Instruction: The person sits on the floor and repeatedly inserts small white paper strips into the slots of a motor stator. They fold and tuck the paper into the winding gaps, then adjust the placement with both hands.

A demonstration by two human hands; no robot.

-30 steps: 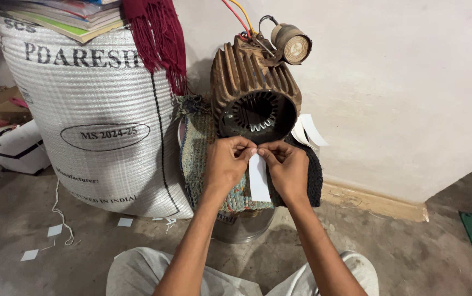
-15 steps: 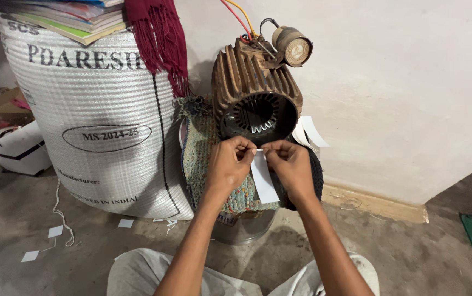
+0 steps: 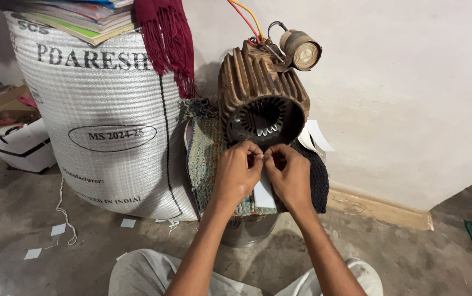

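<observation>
Sack [image 3: 109, 120]: big white woven bag filling the upper left of the frame, standing on the floor [image 3: 16, 219]; its flat top serves as a shelf for a stack of books [image 3: 77, 13] and a dark red fringed cloth [image 3: 167, 41] that hangs down its side.
Wall [image 3: 411, 98]: pale plaster across the right half; the motor sits close against it, so it has backing behind.
Motor [image 3: 260, 93]: rusty finned housing at centre top, open end turned toward the camera so the slotted bore faces the hands. Red and yellow wires [image 3: 244, 16] rise from its top beside a small round part [image 3: 300, 49].
Mat [image 3: 205, 159]: woven cloth draped under the motor and over a metal pot [image 3: 247, 233] at lower centre, which raises the motor to working height and cushions it.
Left hand [image 3: 237, 172]: centre of frame, just below the bore; thumb and forefinger pinched on the top edge of the strip.
Right hand [image 3: 290, 175]: right beside it, fingertips meeting the left's, pinching the same edge.
Strip [image 3: 264, 194]: white paper hanging down between the two hands, held at its top by both, close to the lower slots.
Sheets [image 3: 315, 137]: more white paper tucked at the motor's right, within reach.
Scraps [image 3: 57, 230]: small white cuttings on the floor at lower left.
</observation>
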